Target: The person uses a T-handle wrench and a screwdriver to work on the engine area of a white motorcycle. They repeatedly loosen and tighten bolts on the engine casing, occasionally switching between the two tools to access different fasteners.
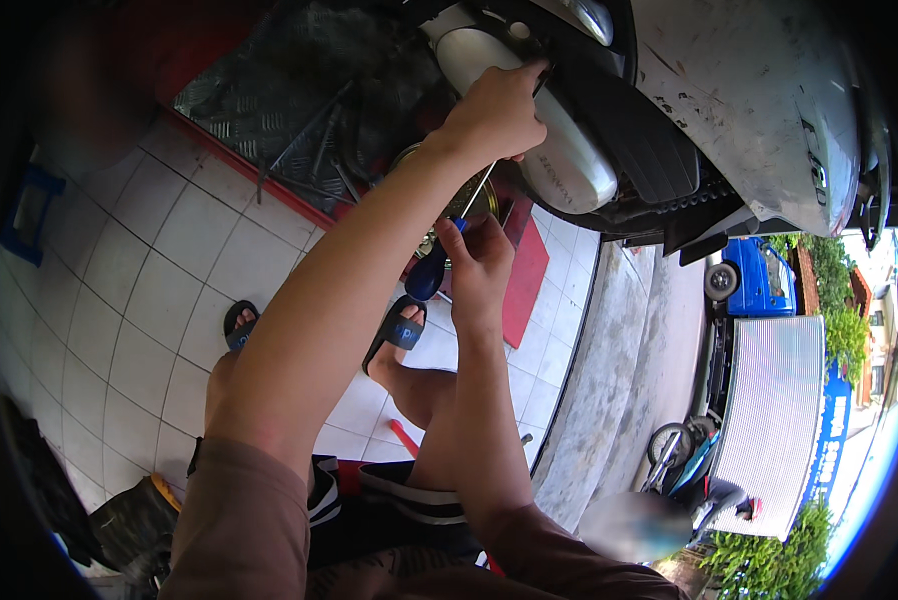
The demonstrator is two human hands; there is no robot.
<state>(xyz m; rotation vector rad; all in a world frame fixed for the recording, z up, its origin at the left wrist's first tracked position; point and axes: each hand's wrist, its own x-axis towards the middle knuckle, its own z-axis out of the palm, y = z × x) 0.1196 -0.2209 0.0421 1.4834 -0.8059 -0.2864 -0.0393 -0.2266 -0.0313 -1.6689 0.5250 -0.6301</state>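
My right hand (481,262) is closed on a screwdriver (428,272) with a dark blue handle. Its thin metal shaft slants up toward my left hand (497,112), where the tip is hidden. That left hand is up against the silver side cover (575,160) of a motorbike, fingers curled and the index finger reaching to the cover's dark edge. What those fingers hold, if anything, cannot be made out. Partly behind my arms is a round gold-coloured dish (486,203) of small metal pieces.
A red-edged platform with a dark tread plate (259,110) carries long metal tools. White floor tiles (149,290) spread below, with a blue stool (31,214) at far left. To the right lies a street with a blue truck (759,280) and a parked motorbike (672,446).
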